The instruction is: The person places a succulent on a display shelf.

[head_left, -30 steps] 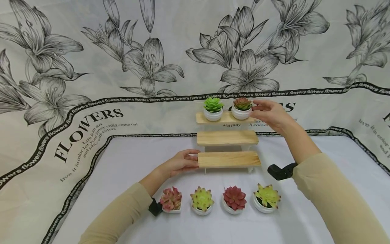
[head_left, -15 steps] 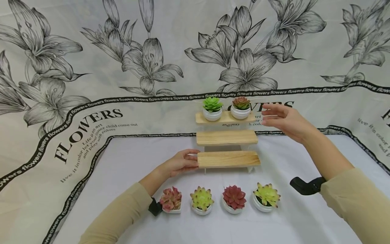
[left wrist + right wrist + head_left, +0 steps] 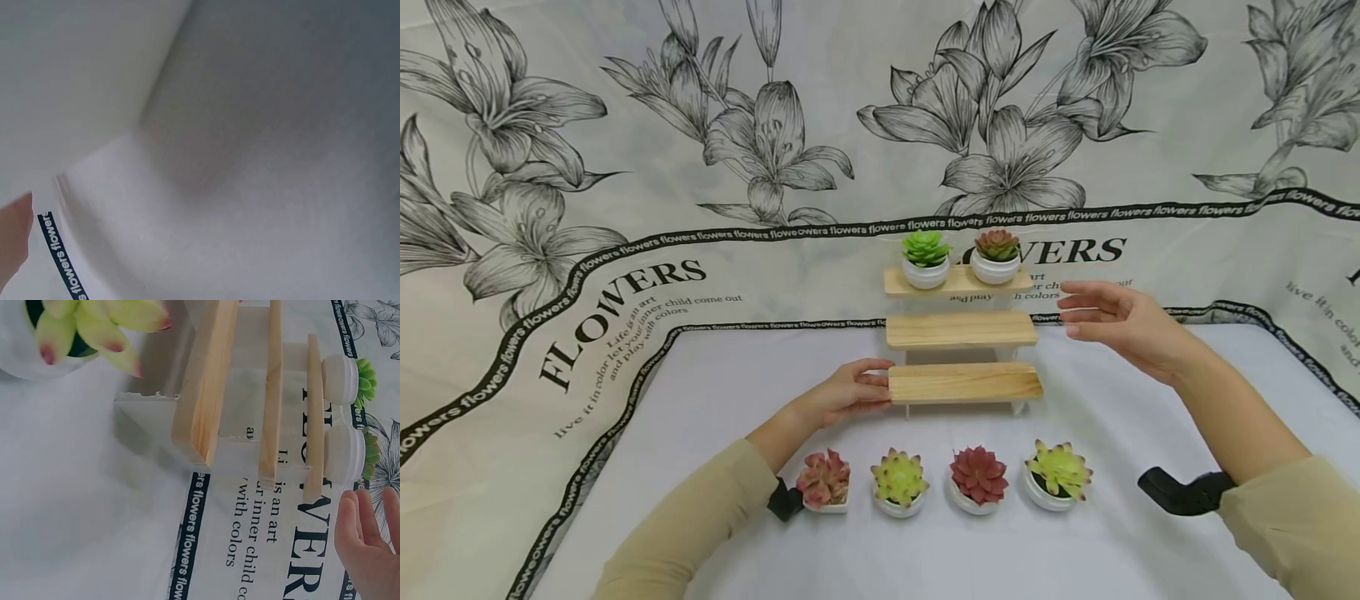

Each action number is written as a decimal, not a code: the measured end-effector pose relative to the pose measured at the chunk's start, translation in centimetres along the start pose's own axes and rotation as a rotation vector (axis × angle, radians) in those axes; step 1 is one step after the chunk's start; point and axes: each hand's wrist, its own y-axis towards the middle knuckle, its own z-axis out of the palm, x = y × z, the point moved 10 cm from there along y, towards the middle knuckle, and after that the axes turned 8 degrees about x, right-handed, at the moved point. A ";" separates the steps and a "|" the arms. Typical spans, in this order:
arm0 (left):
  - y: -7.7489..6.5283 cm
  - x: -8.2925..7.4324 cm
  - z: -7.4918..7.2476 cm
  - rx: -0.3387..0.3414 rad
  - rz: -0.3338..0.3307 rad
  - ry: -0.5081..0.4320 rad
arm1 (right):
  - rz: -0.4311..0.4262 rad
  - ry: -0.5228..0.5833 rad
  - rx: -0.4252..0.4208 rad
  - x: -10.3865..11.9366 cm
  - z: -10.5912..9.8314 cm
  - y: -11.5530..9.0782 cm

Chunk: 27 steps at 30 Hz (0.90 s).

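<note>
Right hand (image 3: 1127, 327): relaxed, fingers nearly straight; holds nothing.
Left hand (image 3: 842, 393): fingers and thumb pinch the left end of the lowest board (image 3: 966, 383) of the tiered stand (image 3: 962, 332).
Wrist views: the right one catches the boards edge-on, with a white side support (image 3: 150, 420); the left one gives little but a pale surface, a fingertip (image 3: 14, 240) and a lettered strip (image 3: 62, 256).
Stand's long axis: left to right; its steps rise away from the person.
Brown-red succulent (image 3: 997, 257): upright on the top board, rosette facing up; left of the right hand, apart from its fingertips; the green succulent (image 3: 927, 259) stands farther left.
</note>
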 end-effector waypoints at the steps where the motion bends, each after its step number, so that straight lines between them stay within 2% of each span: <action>1: 0.0 0.0 0.0 0.003 0.002 -0.004 | 0.002 -0.021 0.004 -0.2 0.1 -0.3; 6: 0.0 0.3 0.0 0.010 0.000 -0.011 | -0.007 -0.131 0.038 -1.2 0.5 -2.4; 8: 0.0 0.4 -0.1 0.007 -0.004 -0.009 | -0.024 -0.140 0.063 -1.7 0.7 -3.3; 17: 0.2 0.2 -0.2 0.004 0.008 -0.011 | -0.059 -0.104 0.131 -3.8 1.9 -6.0; 22: 0.1 0.2 0.0 0.008 -0.004 -0.017 | -0.024 -0.068 0.157 -5.1 2.7 -7.2; 24: 0.1 0.2 0.0 0.007 0.000 -0.019 | -0.013 -0.042 0.172 -5.6 3.1 -7.5; 27: 0.2 0.3 -0.1 0.010 0.004 -0.021 | -0.052 0.025 0.232 -6.0 3.9 -8.0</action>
